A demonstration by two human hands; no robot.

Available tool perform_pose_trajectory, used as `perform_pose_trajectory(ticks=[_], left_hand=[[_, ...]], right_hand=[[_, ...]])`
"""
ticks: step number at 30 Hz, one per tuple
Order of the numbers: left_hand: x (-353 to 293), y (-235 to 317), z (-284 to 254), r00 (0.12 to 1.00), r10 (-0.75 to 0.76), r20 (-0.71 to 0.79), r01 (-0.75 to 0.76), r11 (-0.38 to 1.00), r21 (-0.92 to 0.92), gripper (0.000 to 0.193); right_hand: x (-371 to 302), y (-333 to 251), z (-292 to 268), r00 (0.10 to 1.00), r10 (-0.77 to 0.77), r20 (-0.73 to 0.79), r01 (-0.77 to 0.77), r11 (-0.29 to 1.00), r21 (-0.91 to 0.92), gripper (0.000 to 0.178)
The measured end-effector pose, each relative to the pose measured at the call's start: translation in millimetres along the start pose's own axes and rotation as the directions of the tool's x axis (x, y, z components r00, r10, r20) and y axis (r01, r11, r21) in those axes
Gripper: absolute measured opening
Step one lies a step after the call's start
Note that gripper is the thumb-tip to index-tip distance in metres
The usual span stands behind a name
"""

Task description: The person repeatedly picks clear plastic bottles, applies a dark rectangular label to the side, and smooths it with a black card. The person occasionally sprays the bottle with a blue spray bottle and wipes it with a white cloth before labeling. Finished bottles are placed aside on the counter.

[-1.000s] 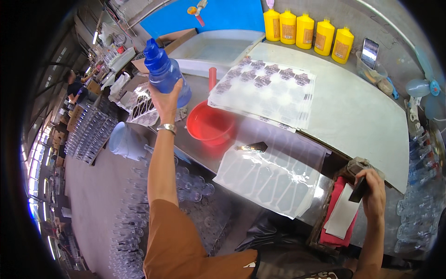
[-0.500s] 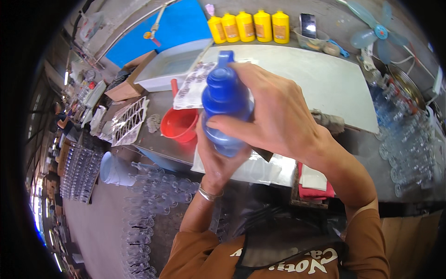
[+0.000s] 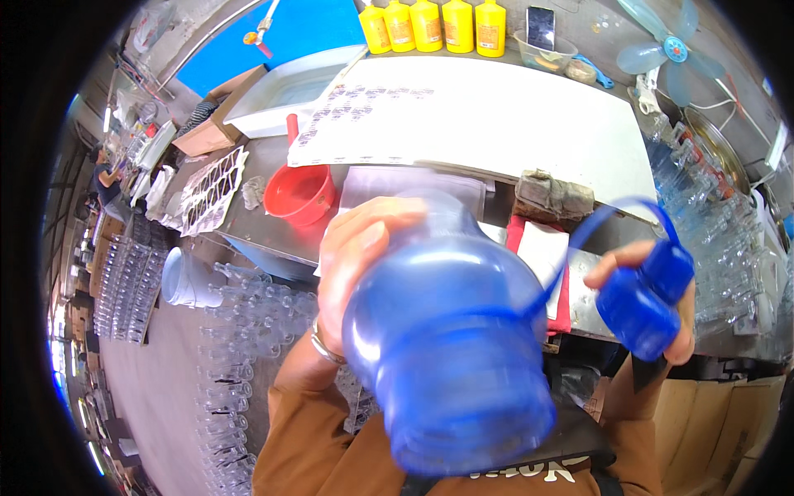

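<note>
A translucent blue bottle [image 3: 451, 355], blurred by motion, fills the middle of the view close to me. My left hand [image 3: 354, 252] is closed around its narrower far part, and the wide, ribbed part faces me. To the right, my right hand [image 3: 683, 326] grips a blue cap [image 3: 643, 304] between thumb and fingers. A blue loop strap [image 3: 597, 217] arcs up from the cap and runs back toward the bottle. Whether the strap is fastened to the bottle is hard to make out. The bottle's mouth is hidden.
Beyond my hands lies a white board [image 3: 538, 116] with printed labels. A red bucket [image 3: 299, 197] stands left, a grey block [image 3: 552, 195] right. Yellow bottles [image 3: 426, 29] line the back, near a fan [image 3: 676, 50]. Clear bottles crowd the right side [image 3: 703, 223] and lower left [image 3: 260, 310].
The bottle has come closer to me and tipped over. My right hand has moved from its top to the right, and the cap now shows apart from the bottle's body.
</note>
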State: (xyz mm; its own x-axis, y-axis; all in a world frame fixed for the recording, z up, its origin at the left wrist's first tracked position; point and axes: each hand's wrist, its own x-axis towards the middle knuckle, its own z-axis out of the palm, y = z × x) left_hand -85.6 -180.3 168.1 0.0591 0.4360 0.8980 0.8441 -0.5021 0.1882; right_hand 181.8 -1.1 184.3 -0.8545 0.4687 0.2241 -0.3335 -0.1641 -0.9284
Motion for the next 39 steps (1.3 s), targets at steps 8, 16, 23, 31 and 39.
perform_pose_trajectory(ticks=[8, 16, 23, 31, 39], left_hand=[[34.0, 25.9, -5.7, 0.965, 0.190, -0.183, -0.154, 0.970, 0.190, 0.061], [59.2, 26.1, -17.2, 0.930, 0.233, -0.284, -0.160, 0.953, 0.257, 0.067], [82.8, 27.6, -32.9, 0.901, 0.326, -0.287, -0.230, 0.919, 0.322, 0.068], [97.2, 33.0, -41.6, 0.868, 0.401, -0.293, -0.293, 0.889, 0.352, 0.070], [104.1, 36.4, -39.8, 0.854, 0.427, -0.297, -0.314, 0.879, 0.359, 0.072]], right_hand=[[-10.6, 17.4, -21.3, 0.866, -0.354, 0.354, 0.380, 0.925, -0.006, 0.105], [-19.4, 10.9, -17.3, 0.937, -0.285, 0.200, 0.315, 0.939, -0.137, 0.095], [-20.0, 11.3, 1.5, 0.971, -0.201, 0.130, 0.207, 0.978, -0.036, 0.089], [-20.9, 7.2, 16.6, 0.977, -0.182, 0.115, 0.190, 0.979, -0.069, 0.087], [-27.5, 1.0, 22.2, 0.993, -0.088, 0.082, 0.090, 0.996, -0.016, 0.089]])
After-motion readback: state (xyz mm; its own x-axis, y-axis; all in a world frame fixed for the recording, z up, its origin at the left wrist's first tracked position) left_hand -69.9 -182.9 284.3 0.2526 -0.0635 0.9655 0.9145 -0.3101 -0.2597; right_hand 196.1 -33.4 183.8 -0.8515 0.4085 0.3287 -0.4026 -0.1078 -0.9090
